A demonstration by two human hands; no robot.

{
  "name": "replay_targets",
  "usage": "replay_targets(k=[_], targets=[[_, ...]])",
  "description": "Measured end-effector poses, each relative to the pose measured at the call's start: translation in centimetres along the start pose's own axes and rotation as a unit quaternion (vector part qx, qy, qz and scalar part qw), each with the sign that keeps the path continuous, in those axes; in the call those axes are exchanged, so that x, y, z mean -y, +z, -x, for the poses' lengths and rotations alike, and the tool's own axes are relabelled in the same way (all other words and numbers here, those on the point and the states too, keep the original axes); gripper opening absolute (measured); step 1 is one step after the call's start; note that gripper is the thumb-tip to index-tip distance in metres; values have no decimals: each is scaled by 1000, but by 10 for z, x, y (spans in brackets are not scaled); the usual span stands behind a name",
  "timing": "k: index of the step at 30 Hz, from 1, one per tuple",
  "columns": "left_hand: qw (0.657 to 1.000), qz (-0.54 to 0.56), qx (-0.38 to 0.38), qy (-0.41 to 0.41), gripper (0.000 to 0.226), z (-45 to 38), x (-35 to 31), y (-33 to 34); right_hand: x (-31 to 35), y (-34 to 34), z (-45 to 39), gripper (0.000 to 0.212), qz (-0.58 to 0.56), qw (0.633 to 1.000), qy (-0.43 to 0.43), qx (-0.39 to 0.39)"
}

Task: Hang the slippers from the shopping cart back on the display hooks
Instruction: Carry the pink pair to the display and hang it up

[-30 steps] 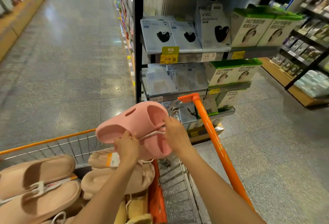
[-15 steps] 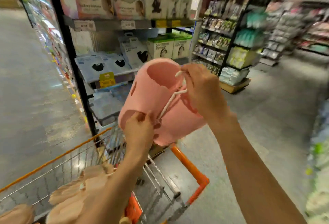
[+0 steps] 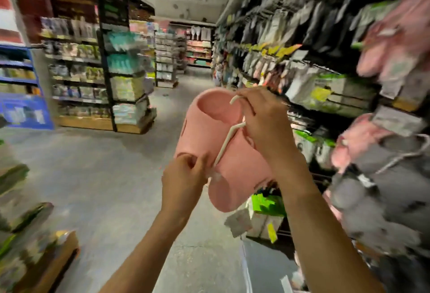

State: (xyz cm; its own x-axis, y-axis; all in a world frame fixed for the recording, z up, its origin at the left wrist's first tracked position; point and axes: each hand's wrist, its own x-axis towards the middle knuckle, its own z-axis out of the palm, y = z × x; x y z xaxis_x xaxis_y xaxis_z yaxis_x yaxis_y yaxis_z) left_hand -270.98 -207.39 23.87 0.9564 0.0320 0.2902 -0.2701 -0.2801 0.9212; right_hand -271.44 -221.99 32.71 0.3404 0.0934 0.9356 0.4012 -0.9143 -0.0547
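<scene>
— Grey polished floor (image 3: 111, 176) runs down a shop aisle, with stocked shelving (image 3: 93, 71) on the far left side and a ceiling with small lights above. Much of it is blurred.

— And to the right of the hands?

— A display wall (image 3: 302, 59) of hanging packets, and nearer, blurred pink and grey plush slippers (image 3: 377, 148) hanging close beside the right forearm. At the lower left corner sits a wooden-edged stand (image 3: 46, 262) with goods I cannot make out.

— Any containers in sight?

— Only shelves and boxes of packaged goods, too smeared to tell what is in them.

— Where is the pair being carried?

— The pink slippers (image 3: 209, 134) are held up in the air at mid-picture, between both hands. A white hanger (image 3: 226, 139) runs across them from one hand to the other.

— How do the fingers lie?

— The right hand (image 3: 265, 125) is curled over the upper end of the hanger, where its hook bends out just above the fingers. The left hand (image 3: 183, 176) pinches the lower end of the hanger against the slipper's edge, fingers bent, with the rest of the pair hanging just right of them.
</scene>
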Motion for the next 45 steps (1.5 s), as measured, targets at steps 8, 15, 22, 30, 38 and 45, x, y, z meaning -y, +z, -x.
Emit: replay_targets(k=[8, 15, 22, 30, 38, 45], targets=[[972, -93, 17, 216, 16, -52, -54, 137, -128, -45, 1, 26, 128, 989, 68, 2], [928, -66, 97, 354, 25, -94, -66, 223, -179, -33, 16, 13, 175, 966, 189, -32], [868, -150, 145, 451, 26, -171, -28, 311, -253, 28, 41, 9, 203, 901, 364, -125], [759, -158, 376, 508, 19, -259, -3, 399, -325, 75, 35, 18, 236, 810, 477, -244], [698, -92, 484, 520, 30, -255, -18, 457, -360, 56, 36, 8, 358, 751, 507, -227], [679, -26, 481, 554, 26, -245, -53, 505, -398, 17, 39, 12, 405, 706, 536, -225]])
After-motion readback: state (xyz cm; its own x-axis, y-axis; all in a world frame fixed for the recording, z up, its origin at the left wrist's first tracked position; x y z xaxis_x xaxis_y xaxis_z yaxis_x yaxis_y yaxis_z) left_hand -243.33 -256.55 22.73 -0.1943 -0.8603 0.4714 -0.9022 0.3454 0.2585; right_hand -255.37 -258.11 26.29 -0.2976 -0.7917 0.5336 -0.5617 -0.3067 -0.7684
